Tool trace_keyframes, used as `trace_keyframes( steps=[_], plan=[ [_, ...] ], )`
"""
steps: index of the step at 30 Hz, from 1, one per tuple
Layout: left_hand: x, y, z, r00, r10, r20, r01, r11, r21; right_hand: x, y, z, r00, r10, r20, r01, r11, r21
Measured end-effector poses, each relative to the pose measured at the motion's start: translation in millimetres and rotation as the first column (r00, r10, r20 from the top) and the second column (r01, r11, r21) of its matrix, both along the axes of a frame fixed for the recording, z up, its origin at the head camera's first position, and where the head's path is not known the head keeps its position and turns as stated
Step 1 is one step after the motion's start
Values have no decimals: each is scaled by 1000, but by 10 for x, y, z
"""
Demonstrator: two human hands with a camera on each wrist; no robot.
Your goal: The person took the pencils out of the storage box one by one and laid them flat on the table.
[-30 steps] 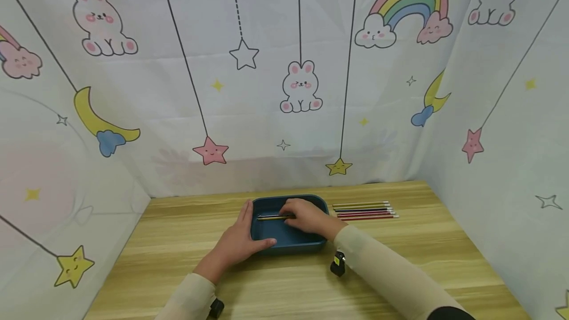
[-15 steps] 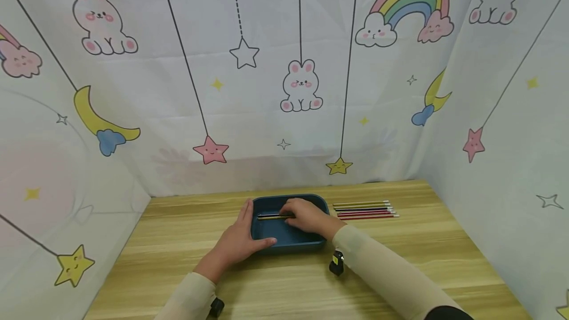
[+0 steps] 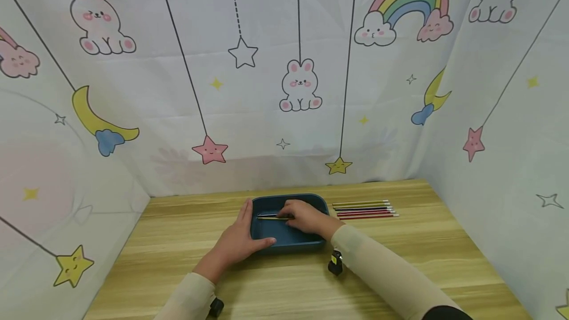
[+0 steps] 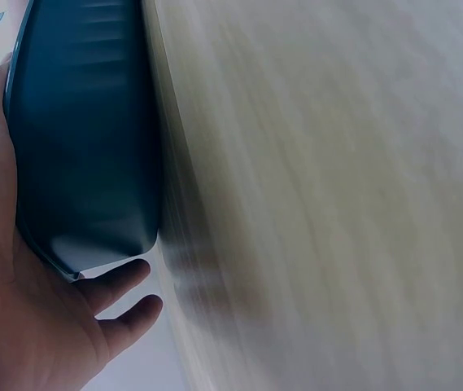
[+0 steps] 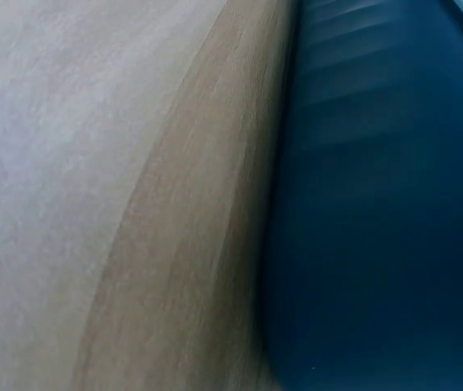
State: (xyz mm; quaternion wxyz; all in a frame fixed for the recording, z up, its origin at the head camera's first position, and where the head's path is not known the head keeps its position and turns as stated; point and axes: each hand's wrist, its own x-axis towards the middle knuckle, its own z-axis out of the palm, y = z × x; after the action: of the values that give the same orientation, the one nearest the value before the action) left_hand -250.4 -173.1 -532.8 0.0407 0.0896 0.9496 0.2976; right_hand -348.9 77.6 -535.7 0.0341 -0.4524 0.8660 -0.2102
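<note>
A dark blue tray (image 3: 289, 248) sits on the table. My left hand (image 3: 237, 241) rests against its left end, fingers straight and thumb along the front rim; in the left wrist view, this hand (image 4: 28, 318) touches the tray's corner. Inside the tray, my right hand (image 3: 304, 217) holds pencils (image 3: 268, 218) near their right part, fingers curled down over them. A dark one and a gold one poke out leftward; their other ends are hidden under the hand. The right wrist view shows the tray's outer wall (image 5: 377, 228), not the hand.
Several pencils (image 3: 364, 208) with white ends lie side by side on the wooden table (image 3: 284, 285), right of the tray. A printed cloth (image 3: 258, 112) stands behind the table and along both sides.
My right fingers have shifted slightly left over the pencils, and the two visible pencils lie a little further apart. The left hand and tray stay in place.
</note>
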Motion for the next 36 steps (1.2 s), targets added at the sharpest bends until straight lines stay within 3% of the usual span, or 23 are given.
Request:
trace_keyframes(
  steps=[15,27,36],
  plan=[
    [11,-2,4,1000,1,-6,-1,1000,-3,-13,1,66,996,33,82,-38,997,60],
    [8,-9,-11,1000,4,-3,-4,1000,-1,-28,-13,17,999,33,35,-36,996,87],
    [5,-8,-15,1000,7,2,-7,1000,-7,-47,6,-16,990,63,126,-68,997,34]
  ],
)
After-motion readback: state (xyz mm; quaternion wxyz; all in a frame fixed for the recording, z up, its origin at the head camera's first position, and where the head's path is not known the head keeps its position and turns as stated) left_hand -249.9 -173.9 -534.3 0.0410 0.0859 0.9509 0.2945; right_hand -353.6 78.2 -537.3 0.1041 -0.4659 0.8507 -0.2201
